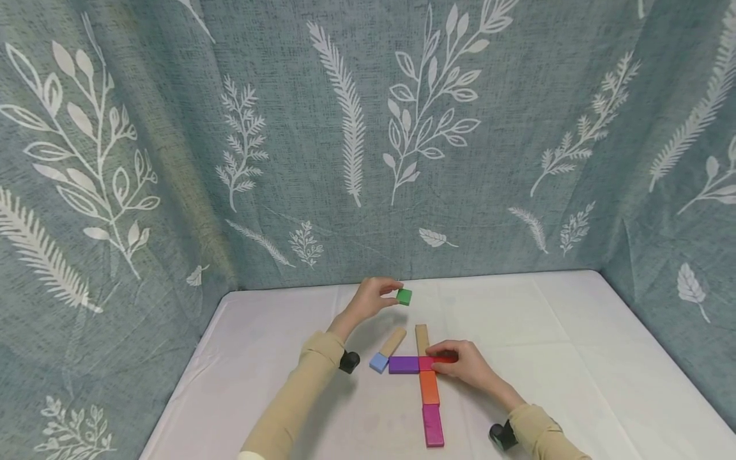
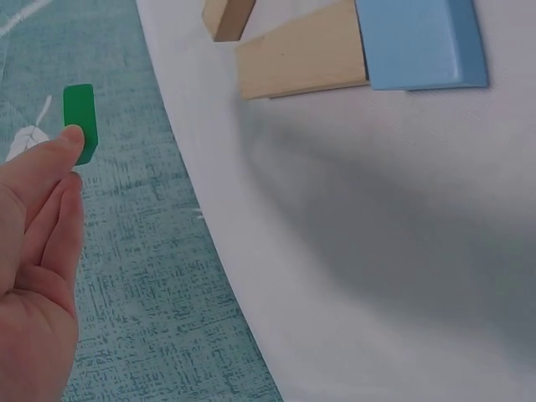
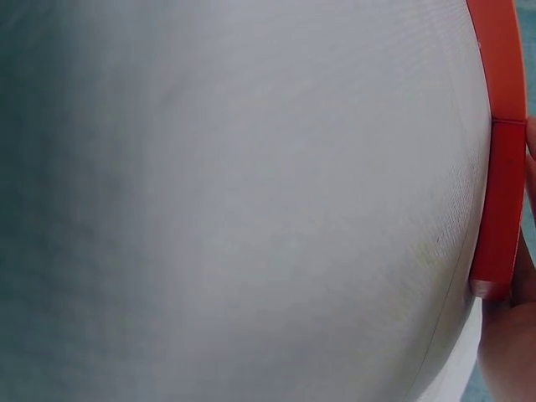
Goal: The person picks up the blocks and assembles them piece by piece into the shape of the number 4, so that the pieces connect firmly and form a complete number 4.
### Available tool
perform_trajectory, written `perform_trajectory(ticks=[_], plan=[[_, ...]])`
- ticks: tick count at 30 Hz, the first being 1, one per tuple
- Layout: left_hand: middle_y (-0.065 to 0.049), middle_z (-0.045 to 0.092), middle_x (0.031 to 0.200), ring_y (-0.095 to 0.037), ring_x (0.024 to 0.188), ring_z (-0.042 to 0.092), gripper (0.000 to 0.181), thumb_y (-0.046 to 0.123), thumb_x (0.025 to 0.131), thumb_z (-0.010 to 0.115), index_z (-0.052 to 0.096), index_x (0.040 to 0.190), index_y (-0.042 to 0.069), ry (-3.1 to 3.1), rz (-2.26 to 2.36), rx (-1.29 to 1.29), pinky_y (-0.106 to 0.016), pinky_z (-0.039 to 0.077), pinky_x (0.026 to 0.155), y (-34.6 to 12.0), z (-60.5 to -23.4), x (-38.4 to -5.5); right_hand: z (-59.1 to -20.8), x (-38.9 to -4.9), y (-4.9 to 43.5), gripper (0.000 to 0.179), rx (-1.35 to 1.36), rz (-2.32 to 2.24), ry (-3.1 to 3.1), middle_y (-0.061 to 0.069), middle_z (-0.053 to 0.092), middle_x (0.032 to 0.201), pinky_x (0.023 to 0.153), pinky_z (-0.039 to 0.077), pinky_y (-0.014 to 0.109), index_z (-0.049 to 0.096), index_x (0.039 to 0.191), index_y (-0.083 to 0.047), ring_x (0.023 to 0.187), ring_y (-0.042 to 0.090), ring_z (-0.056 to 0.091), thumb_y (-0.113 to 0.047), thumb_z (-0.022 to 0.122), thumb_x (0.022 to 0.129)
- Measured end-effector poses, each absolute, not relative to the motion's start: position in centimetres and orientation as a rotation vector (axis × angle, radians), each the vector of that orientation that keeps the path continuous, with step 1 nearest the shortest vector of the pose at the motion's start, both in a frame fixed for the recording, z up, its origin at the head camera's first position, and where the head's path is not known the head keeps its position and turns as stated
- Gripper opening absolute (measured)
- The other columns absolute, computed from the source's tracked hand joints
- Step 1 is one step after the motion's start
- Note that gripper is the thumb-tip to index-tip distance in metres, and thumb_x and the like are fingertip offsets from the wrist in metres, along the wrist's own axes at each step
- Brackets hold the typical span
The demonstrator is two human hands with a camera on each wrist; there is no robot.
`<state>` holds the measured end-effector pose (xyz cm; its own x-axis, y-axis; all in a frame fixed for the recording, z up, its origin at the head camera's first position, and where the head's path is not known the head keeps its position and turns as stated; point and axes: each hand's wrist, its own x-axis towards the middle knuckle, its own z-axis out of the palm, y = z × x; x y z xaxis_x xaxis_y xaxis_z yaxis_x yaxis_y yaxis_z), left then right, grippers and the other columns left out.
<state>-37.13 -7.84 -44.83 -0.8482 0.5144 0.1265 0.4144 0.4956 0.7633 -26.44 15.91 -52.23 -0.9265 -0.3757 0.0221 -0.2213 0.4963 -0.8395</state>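
Observation:
My left hand (image 1: 368, 300) pinches a small green block (image 1: 405, 297) between thumb and fingertips, raised above the far part of the table. The left wrist view shows the green block (image 2: 80, 117) at the thumb tip. My right hand (image 1: 474, 367) holds a red block (image 1: 445, 359) by its sides, low at the right of a cross-shaped layout; fingers partly cover it. A pinkish-red block (image 1: 425, 363) is at the crossing. Purple block (image 1: 404, 365) lies left of it, a wooden block (image 1: 422, 338) beyond, then orange (image 1: 429, 388) and magenta (image 1: 433, 425) blocks on the near side.
Left of the cross, a slanted wooden block (image 1: 393, 342) meets a light blue block (image 1: 379, 362) end to end. All lie on a white-covered table (image 1: 552, 319). A blue-green leaf-patterned curtain (image 1: 276, 160) stands behind and at both sides.

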Motion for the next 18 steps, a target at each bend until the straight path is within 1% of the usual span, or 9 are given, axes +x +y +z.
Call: perform_trajectory(ticks=[6,12,18], plan=[[-0.017,0.066,0.118,-0.028,0.113,0.062,0.033,0.000,0.083,0.068,0.065,0.116,-0.001,2.574,1.256,0.816,-0.030,0.050,0.096,-7.5,-45.1,-37.5,-52.1,-26.5,15.9,0.027,-0.505,-1.396,2.579,0.003,0.071,0.107,0.086,0.051,0.022,0.071,0.109,-0.013,0.101,0.022,0.063,-0.020,0.073,0.083],[-0.017,0.067,0.116,-0.029,0.112,0.062,0.034,0.000,0.082,0.069,0.064,0.115,-0.004,2.546,1.208,0.790,-0.030,0.051,0.095,-7.4,-46.1,-37.8,-52.1,-26.5,15.9,0.027,-0.492,-1.404,2.559,0.004,0.071,0.107,0.085,0.051,0.020,0.070,0.110,-0.012,0.099,0.021,0.063,-0.019,0.072,0.083],[-0.019,0.068,0.111,-0.030,0.107,0.065,0.031,-0.001,0.080,0.071,0.066,0.111,-0.006,2.526,1.180,0.807,-0.028,0.053,0.090,-7.4,-46.9,-38.1,-52.2,-26.5,16.0,0.027,-0.508,-1.401,2.564,0.003,0.071,0.106,0.084,0.051,0.020,0.070,0.110,-0.012,0.098,0.019,0.063,-0.019,0.072,0.084]])
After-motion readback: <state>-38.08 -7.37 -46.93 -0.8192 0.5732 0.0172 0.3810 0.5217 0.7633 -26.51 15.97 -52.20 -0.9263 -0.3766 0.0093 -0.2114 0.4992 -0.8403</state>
